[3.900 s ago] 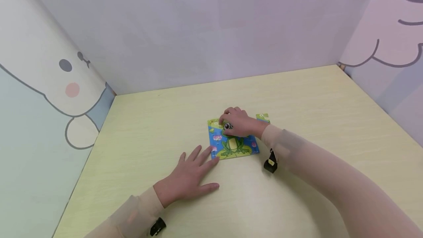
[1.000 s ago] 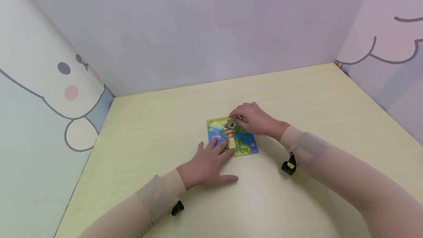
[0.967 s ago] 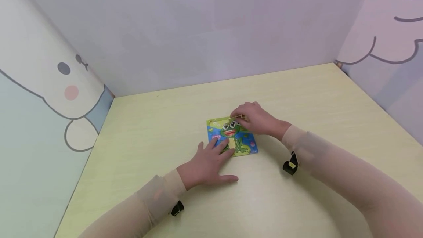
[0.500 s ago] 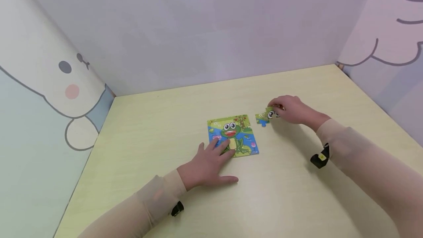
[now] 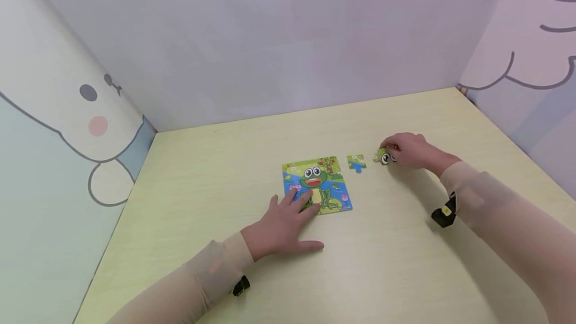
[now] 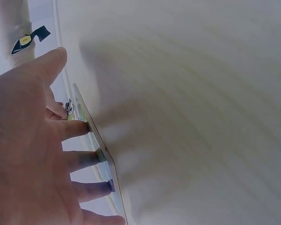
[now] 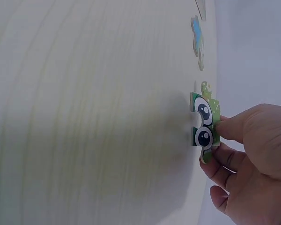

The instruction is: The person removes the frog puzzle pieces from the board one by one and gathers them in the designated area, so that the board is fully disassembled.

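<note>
A square frog puzzle board [image 5: 333, 179] lies on the table, its picture showing a green frog, blue water and a tree. My left hand [image 5: 281, 224] rests with spread, straight fingers over the board's lower left part; the left wrist view has its fingertips [image 6: 105, 187] right at the board's edge. To the right of the board, my right hand [image 5: 411, 150] pinches a jigsaw piece [image 7: 206, 119] with the frog's two eyes between thumb and fingers. A second jigsaw piece [image 5: 356, 162], green and blue with a tab pointing down, lies between board and right hand.
The pale wooden table [image 5: 216, 174] runs back to a plain pale wall [image 5: 270, 39]. Side walls with cartoon drawings stand at the left and right. A black strap device [image 5: 444, 214] sits at the right wrist.
My right hand has carried the eye piece from the board's top right corner out to the right, past the second piece. My left hand has slid right, onto the board.
</note>
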`<state>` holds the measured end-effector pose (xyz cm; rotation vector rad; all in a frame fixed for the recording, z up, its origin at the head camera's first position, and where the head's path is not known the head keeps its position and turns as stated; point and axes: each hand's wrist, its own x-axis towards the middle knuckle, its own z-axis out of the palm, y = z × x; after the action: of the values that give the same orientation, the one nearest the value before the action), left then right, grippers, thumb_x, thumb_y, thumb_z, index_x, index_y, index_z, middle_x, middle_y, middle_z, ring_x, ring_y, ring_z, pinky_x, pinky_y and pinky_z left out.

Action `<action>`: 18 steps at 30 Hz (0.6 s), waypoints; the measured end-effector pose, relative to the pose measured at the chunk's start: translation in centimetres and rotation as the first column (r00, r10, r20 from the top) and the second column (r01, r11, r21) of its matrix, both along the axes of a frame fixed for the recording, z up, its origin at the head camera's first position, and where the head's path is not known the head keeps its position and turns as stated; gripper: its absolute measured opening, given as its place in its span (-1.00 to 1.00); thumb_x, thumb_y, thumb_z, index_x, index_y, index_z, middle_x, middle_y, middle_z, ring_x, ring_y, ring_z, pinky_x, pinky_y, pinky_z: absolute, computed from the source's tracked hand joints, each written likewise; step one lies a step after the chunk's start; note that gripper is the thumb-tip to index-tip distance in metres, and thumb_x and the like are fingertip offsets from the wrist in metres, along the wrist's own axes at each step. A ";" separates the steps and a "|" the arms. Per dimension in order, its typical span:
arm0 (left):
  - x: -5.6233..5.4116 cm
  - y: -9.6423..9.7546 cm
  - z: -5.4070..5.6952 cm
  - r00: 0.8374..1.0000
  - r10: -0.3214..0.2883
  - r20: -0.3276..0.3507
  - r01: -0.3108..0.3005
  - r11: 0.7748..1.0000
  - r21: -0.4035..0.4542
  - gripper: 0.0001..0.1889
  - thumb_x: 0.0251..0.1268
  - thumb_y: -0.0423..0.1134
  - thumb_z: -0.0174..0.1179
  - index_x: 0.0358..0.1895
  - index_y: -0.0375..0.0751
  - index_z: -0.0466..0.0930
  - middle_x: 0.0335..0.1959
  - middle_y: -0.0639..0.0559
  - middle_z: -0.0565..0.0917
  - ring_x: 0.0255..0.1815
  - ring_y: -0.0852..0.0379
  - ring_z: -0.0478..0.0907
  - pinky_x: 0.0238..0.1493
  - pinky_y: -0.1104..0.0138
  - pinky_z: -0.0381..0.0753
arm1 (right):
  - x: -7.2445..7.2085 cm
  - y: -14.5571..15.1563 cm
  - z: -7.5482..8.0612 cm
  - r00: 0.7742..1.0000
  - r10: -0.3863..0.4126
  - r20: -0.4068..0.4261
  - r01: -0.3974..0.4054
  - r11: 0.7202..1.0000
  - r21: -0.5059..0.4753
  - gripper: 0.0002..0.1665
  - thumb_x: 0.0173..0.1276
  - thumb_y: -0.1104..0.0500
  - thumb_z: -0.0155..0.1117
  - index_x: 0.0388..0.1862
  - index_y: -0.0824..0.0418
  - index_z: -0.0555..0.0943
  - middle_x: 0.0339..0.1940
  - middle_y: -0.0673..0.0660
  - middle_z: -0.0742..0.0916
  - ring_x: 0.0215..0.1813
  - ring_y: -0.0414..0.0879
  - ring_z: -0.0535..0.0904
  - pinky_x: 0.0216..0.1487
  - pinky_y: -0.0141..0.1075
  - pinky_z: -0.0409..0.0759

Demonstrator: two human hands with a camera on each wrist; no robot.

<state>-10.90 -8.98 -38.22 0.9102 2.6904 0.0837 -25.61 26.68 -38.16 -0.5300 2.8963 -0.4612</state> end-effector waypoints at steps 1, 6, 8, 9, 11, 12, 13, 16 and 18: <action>0.0 0.0 0.0 1.000 -0.001 -0.001 0.001 1.000 0.001 -0.12 0.36 0.46 0.14 0.63 0.09 0.29 0.71 -0.05 0.18 0.70 -0.32 0.06 0.44 -0.40 0.28 | -0.1 0.1 -0.1 1.000 0.000 -0.009 0.000 1.000 0.008 -0.65 0.56 0.27 0.08 0.15 0.29 0.72 0.16 0.41 0.75 0.16 0.32 0.64 -0.01 0.19 0.41; 0.0 0.0 -0.1 1.000 -0.004 -0.005 0.004 1.000 0.007 -0.12 0.36 0.45 0.14 0.62 0.08 0.29 0.70 -0.05 0.19 0.70 -0.32 0.06 0.44 -0.40 0.28 | -0.2 0.3 0.0 0.998 -0.018 -0.056 0.019 1.000 0.023 -0.62 0.57 0.30 0.02 0.19 0.27 0.69 0.12 0.41 0.73 0.13 0.36 0.61 -0.03 0.21 0.41; 0.0 -0.1 -0.1 1.000 -0.004 -0.005 0.004 1.000 0.008 -0.12 0.36 0.45 0.14 0.62 0.08 0.29 0.70 -0.05 0.18 0.70 -0.33 0.05 0.44 -0.41 0.28 | -0.2 0.1 0.1 0.997 -0.019 -0.070 0.020 1.000 0.014 -0.61 0.58 0.30 0.00 0.20 0.27 0.68 0.13 0.41 0.73 0.14 0.37 0.60 -0.02 0.21 0.42; 0.0 -0.1 -0.1 1.000 -0.004 -0.004 0.004 1.000 0.009 -0.12 0.36 0.46 0.14 0.62 0.08 0.29 0.70 -0.05 0.18 0.70 -0.33 0.05 0.44 -0.41 0.28 | -0.2 -0.1 0.2 0.997 -0.017 -0.075 0.018 1.000 0.008 -0.62 0.57 0.31 0.00 0.20 0.27 0.68 0.13 0.41 0.73 0.14 0.37 0.60 -0.01 0.21 0.42; 0.0 -0.1 -0.1 1.000 -0.003 -0.002 0.003 1.000 0.009 -0.12 0.36 0.46 0.14 0.62 0.09 0.29 0.71 -0.05 0.18 0.71 -0.33 0.05 0.44 -0.41 0.28 | -0.1 -0.6 0.3 0.997 -0.006 -0.081 0.005 1.000 -0.007 -0.62 0.56 0.31 0.02 0.20 0.29 0.68 0.11 0.39 0.74 0.14 0.36 0.60 0.01 0.22 0.42; 0.0 -0.1 -0.1 1.000 -0.002 -0.001 0.002 1.000 0.009 -0.12 0.36 0.46 0.14 0.62 0.09 0.29 0.71 -0.05 0.18 0.71 -0.33 0.05 0.44 -0.41 0.27 | -0.1 -1.0 0.3 0.996 0.004 -0.088 -0.006 1.000 -0.015 -0.63 0.55 0.32 0.04 0.19 0.29 0.68 0.09 0.38 0.75 0.13 0.35 0.61 0.01 0.23 0.43; 0.0 -0.1 -0.1 1.000 -0.001 0.000 0.001 1.000 0.009 -0.12 0.36 0.46 0.14 0.62 0.09 0.29 0.71 -0.05 0.17 0.71 -0.33 0.05 0.44 -0.41 0.27 | 0.0 -1.4 0.4 0.996 0.015 -0.093 -0.018 1.000 -0.024 -0.64 0.55 0.32 0.06 0.19 0.30 0.68 0.08 0.37 0.75 0.12 0.34 0.61 0.02 0.24 0.43; 0.0 0.0 -0.1 1.000 -0.001 0.001 0.001 1.000 0.005 -0.12 0.36 0.46 0.14 0.62 0.09 0.29 0.71 -0.05 0.17 0.71 -0.32 0.04 0.45 -0.40 0.27 | 0.3 -2.9 0.3 0.992 0.059 -0.111 -0.065 0.997 -0.051 -0.67 0.54 0.30 0.13 0.18 0.30 0.69 0.04 0.33 0.76 0.13 0.34 0.61 0.07 0.29 0.43; 0.0 0.0 -0.2 1.000 0.000 0.001 0.000 1.000 0.001 -0.12 0.36 0.46 0.13 0.63 0.09 0.28 0.71 -0.05 0.16 0.71 -0.32 0.04 0.45 -0.40 0.27 | 0.5 -4.1 0.2 0.988 0.094 -0.119 -0.101 0.993 -0.059 -0.68 0.54 0.28 0.18 0.19 0.29 0.69 0.04 0.31 0.76 0.15 0.34 0.61 0.10 0.32 0.44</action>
<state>-10.91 -9.02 -38.41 0.9107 2.6901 0.0858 -25.08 22.59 -37.93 -0.7282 2.9559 -0.5280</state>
